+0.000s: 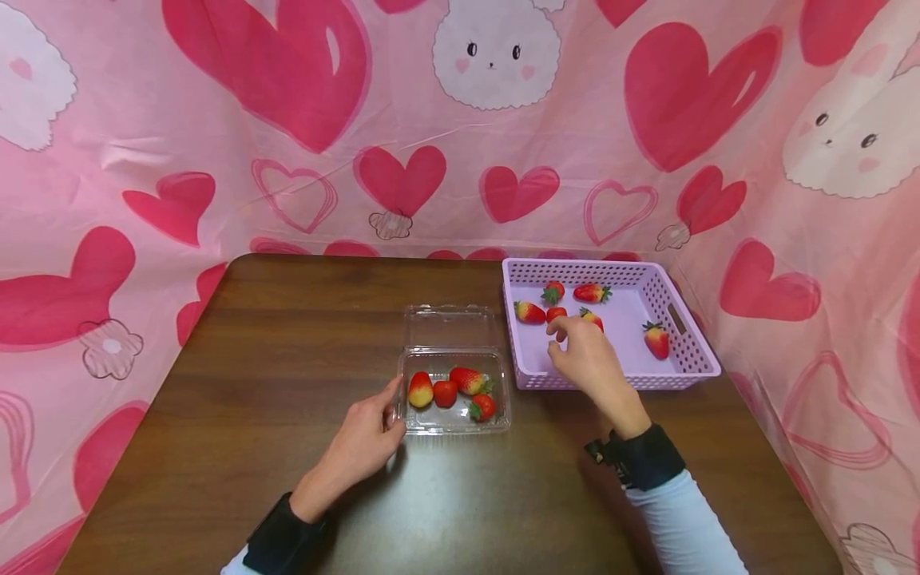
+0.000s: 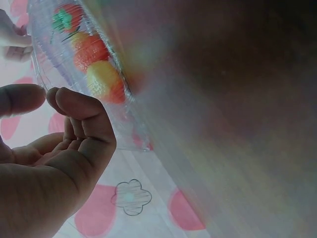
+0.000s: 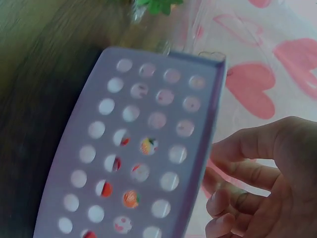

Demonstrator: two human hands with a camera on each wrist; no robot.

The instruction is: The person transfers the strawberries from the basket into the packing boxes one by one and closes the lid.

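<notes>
My left hand [image 1: 362, 435] is at the left side of a clear plastic container [image 1: 460, 431], its index finger along the rim and its thumb by the near corner. In the left wrist view the fingertips meet at the container's edge. Several strawberries lie inside, among them a red and yellow one [image 1: 420, 390] and a leafy one [image 1: 482, 407]. Over the lilac basket [image 1: 618, 381] hovers my right hand [image 1: 585, 355], fingers loosely bent with nothing visible between them. Just past its fingertips is a strawberry [image 1: 557, 314]; another strawberry [image 1: 592, 319] is partly hidden behind the hand.
The container's lid [image 1: 450, 326] stands raised at its far side. More strawberries lie in the basket: one strawberry [image 1: 656, 341] at the right, others along the far left. A brown wooden table [image 1: 309, 335] carries everything; heart-patterned pink cloth [image 1: 402, 120] hangs behind and beside it.
</notes>
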